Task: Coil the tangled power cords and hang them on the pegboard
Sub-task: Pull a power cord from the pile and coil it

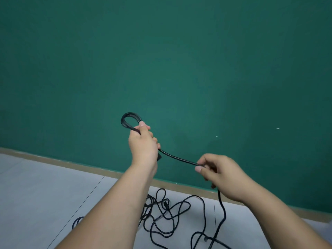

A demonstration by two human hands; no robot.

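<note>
Right hand point(221, 175), left hand point(143, 142): glossy black cord point(177, 157) loop

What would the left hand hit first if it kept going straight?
Probably the green wall. The left hand, gripping the looped cord, points up toward it; nothing else shows between, though depth is unclear.

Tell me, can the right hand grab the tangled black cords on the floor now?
Probably not: the right hand pinches the black cord stretched from the left hand, above the tangled cords.
</note>
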